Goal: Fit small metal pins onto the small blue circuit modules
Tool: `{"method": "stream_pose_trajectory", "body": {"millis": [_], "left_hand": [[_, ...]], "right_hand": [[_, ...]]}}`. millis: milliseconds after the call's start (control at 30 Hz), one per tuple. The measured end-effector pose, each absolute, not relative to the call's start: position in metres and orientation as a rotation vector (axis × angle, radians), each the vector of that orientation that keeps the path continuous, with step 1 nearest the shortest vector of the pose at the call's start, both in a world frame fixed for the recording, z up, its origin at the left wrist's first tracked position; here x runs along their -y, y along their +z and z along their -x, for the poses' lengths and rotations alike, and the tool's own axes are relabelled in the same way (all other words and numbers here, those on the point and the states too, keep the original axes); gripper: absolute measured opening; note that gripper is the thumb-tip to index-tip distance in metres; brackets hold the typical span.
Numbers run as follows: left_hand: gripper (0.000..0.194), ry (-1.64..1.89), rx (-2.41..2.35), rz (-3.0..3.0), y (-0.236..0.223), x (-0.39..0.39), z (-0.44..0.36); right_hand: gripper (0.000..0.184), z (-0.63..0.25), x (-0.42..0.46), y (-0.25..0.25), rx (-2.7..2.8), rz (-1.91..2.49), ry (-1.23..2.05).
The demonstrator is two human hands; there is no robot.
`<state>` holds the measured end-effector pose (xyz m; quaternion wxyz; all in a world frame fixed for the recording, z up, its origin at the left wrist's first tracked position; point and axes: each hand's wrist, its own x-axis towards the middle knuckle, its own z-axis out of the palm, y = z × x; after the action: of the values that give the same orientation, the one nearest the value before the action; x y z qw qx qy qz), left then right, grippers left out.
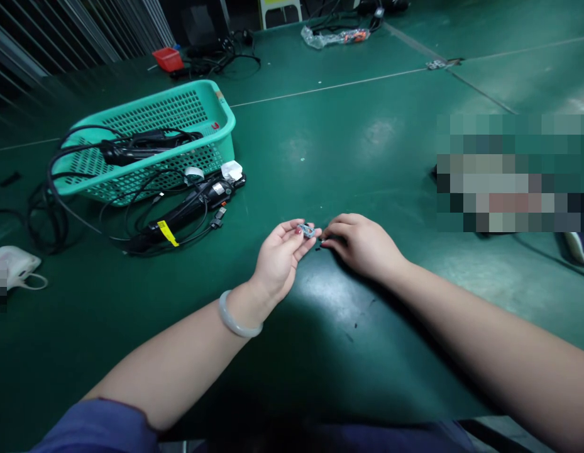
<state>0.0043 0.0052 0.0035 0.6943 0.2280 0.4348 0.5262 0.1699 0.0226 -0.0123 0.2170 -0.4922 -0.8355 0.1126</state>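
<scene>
Between the thumb and fingers of my left hand (278, 255) is a small bluish part (307, 231), too small to name for certain. My right hand (360, 242) rests low over the table just right of it, thumb and index fingertip pinched together. Whatever sits in that pinch is tiny and mostly hidden. A few dark bits (319, 248) lie on the green table (292, 352) under the right fingertips. The two hands are close but apart.
A green plastic basket (225, 148) holding black cabled tools stands at the left. In front of it lies a black corded tool (192, 207) with a yellow tag. Farther back are a red tray (168, 60) and a plastic-wrapped item (334, 38). A white mask (13, 264) lies far left.
</scene>
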Motion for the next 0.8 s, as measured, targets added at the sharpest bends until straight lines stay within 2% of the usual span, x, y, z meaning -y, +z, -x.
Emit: {"method": "stream_pose_trajectory", "body": {"millis": [133, 267, 500, 600, 800], "left_hand": [[0.012, 1.164, -0.984, -0.544, 0.003, -0.004, -0.006], [0.022, 1.107, -0.993, -0.593, 0.002, -0.003, -0.006], [0.021, 1.042, -0.955, -0.667, 0.000, -0.002, -0.006], [0.022, 1.046, -0.937, -0.665, -0.001, -0.001, -0.006], [0.023, 1.095, -0.920, -0.679, -0.002, -0.001, -0.006]], "right_hand": [[0.015, -0.167, -0.023, -0.008, 2.268, 1.352, 0.350], [0.012, -0.169, -0.018, 0.003, 1.946, 1.258, 0.467], [0.011, -0.163, -0.008, 0.010, 1.879, 1.060, 0.515], [0.009, -0.162, -0.007, 0.011, 1.854, 1.098, 0.553], [0.012, -0.156, -0.007, 0.008, 1.555, 1.267, 0.856]]}}
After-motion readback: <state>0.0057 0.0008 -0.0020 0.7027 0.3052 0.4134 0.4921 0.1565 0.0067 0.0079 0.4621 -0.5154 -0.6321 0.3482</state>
